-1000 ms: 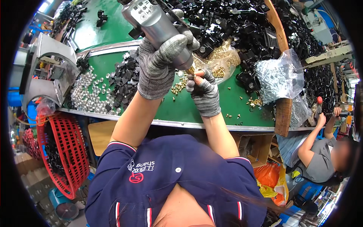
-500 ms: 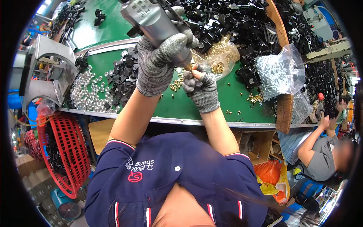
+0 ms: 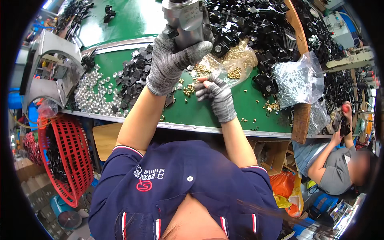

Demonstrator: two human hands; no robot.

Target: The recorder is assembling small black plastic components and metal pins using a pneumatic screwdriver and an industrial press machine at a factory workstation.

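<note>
My left hand [image 3: 170, 60], in a grey knit glove, is closed around a grey metal power screwdriver [image 3: 188, 26] held up over the bench. Its working tip is hidden behind the glove. Lower and to the right, my right hand [image 3: 218, 98] wears a matching glove with bare fingertips. Its fingers are loosely spread, thumb and forefinger tips near each other, and I see nothing held in them. They hover beside a small pile of brass screws [image 3: 188, 90]. A clear bag of brass screws [image 3: 236, 64] lies just beyond that hand.
Clear round pieces [image 3: 94, 94] and black parts [image 3: 136, 74] are spread at left on the green bench [image 3: 192, 114]. A big heap of black parts [image 3: 248, 24] fills the far side. A bag of silver screws [image 3: 298, 80] leans by a wooden divider [image 3: 301, 120]. A red basket [image 3: 70, 160] stands lower left.
The screwdriver has swung up and away from my right hand, where its tip had been at the fingers. My right fingers have loosened from a tight pinch. The co-worker's hands have shifted.
</note>
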